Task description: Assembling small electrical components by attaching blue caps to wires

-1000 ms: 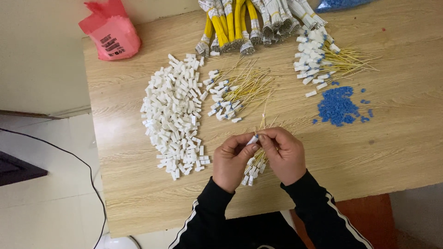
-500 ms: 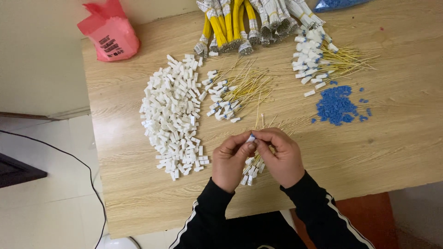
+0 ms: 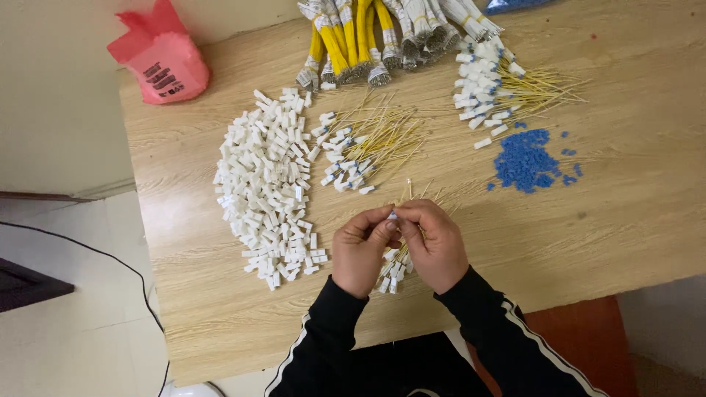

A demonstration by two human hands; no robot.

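Note:
My left hand (image 3: pixel 359 248) and my right hand (image 3: pixel 435 241) meet above the wooden table (image 3: pixel 625 206), fingertips pinched together on one small white connector with a blue piece (image 3: pixel 393 216). Thin yellow wires (image 3: pixel 409 188) stick up past my fingers. Beneath my hands lies a small bunch of wired white connectors (image 3: pixel 392 270). A big heap of loose white connectors (image 3: pixel 268 182) spreads to the left of my left hand.
A pile of wired connectors (image 3: pixel 364 147) lies mid-table, another (image 3: pixel 500 81) at the back right. Small blue pieces (image 3: pixel 526 160) are heaped to the right. Yellow and white wire bundles (image 3: pixel 382 33) lie at the far edge, a red plastic bag (image 3: pixel 162 59) at the back left corner.
My hands stay at the same spot. The fingertips have shifted slightly around the small connector; the view has drifted a little.

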